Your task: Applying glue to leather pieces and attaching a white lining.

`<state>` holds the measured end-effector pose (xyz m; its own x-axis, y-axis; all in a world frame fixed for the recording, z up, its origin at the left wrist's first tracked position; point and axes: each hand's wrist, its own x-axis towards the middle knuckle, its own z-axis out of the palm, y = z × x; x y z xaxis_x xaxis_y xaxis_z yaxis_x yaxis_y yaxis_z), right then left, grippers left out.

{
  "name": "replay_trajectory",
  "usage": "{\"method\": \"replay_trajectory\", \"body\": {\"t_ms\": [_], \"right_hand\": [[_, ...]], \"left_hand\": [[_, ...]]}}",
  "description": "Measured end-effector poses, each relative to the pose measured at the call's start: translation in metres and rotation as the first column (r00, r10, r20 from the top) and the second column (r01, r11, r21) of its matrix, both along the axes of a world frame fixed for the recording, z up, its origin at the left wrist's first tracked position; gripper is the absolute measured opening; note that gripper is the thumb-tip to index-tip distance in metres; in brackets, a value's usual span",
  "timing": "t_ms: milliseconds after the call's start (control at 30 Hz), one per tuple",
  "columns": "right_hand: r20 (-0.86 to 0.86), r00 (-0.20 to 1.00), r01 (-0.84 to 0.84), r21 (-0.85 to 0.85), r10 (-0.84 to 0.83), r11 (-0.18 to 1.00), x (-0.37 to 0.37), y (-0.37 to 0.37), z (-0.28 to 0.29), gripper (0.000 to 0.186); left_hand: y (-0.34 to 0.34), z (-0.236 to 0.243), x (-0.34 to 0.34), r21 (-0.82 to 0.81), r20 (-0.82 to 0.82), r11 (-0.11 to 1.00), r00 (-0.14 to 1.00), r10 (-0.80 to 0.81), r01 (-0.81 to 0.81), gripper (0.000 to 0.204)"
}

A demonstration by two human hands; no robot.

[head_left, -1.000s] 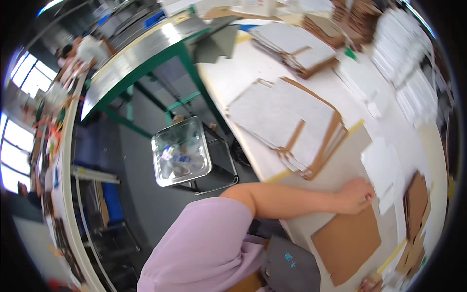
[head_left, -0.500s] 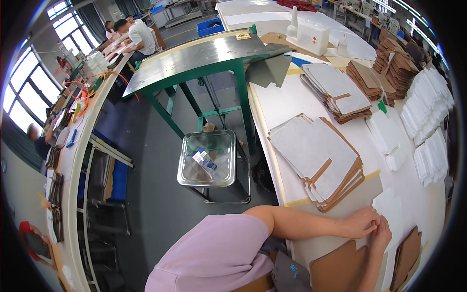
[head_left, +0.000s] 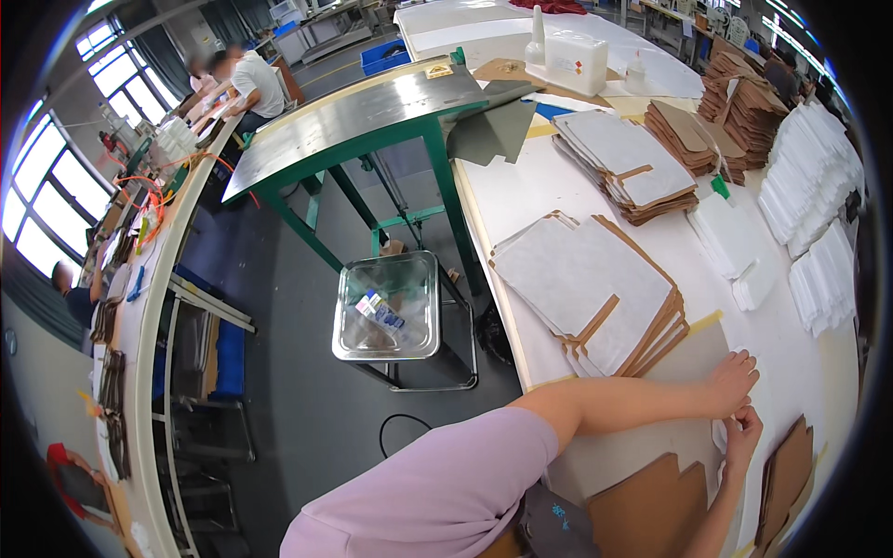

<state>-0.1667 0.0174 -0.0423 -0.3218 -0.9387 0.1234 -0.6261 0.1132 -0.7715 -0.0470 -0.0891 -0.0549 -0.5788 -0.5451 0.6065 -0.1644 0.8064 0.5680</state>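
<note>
I see the long white worktable [head_left: 521, 200] first, and I place everything else against it. At its far end stands the green-legged steel-topped bench [head_left: 372, 116]; on the floor beside the table's near edge sits a square clear-plastic bin on a metal stand [head_left: 389, 307]. On the table's middle lies a fanned stack of white-faced brown cardboard sheets [head_left: 595, 293], with a second such stack [head_left: 628, 163] farther up, and rows of small white packets [head_left: 819, 200] along the far side. At the table's near end lie flat brown cardboard cut-outs [head_left: 651, 507]. There, just past the fanned stack, my left hand [head_left: 732, 381] rests fingers-spread on the surface, touching a small white sheet [head_left: 725, 430]. My right hand [head_left: 741, 435] meets it from below, fingertips pinched on that sheet's edge; whether the left actually grips it I cannot tell.
</note>
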Motion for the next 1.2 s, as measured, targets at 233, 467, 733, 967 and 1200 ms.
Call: {"method": "replay_trajectory", "body": {"t_ms": [233, 467, 733, 967, 1200], "right_hand": [[0.756, 0.591, 0.375, 0.049, -0.28, 0.926, -0.102, 0.04, -0.016, 0.027], [0.922, 0.327, 0.828, -0.175, -0.206, 0.532, -0.104, 0.042, 0.021, 0.042], [0.258, 0.961, 0.113, -0.021, -0.104, 0.993, 0.023, 0.045, 0.077, 0.043], [-0.516, 0.855, 0.112, 0.074, -0.058, 0.991, -0.022, 0.142, 0.051, 0.035], [-0.555, 0.831, 0.008, 0.095, 0.047, 0.995, -0.024, 0.135, 0.033, 0.021]], "left_hand": [[0.0, -0.005, 0.001, 0.215, 0.156, 0.971, 0.978, -0.142, 0.106, 0.055], [-0.024, 0.014, 0.02, 0.241, 0.365, 0.967, 0.916, -0.166, 0.08, 0.089], [-0.038, 0.03, 0.02, 0.228, 0.169, 0.942, 0.943, -0.286, 0.245, 0.117], [-0.036, 0.047, 0.043, 0.044, 0.384, 0.935, 0.858, -0.342, 0.353, 0.081], [-0.037, 0.035, 0.049, 0.422, 0.296, 0.836, 0.818, -0.493, 0.351, 0.029]]}}
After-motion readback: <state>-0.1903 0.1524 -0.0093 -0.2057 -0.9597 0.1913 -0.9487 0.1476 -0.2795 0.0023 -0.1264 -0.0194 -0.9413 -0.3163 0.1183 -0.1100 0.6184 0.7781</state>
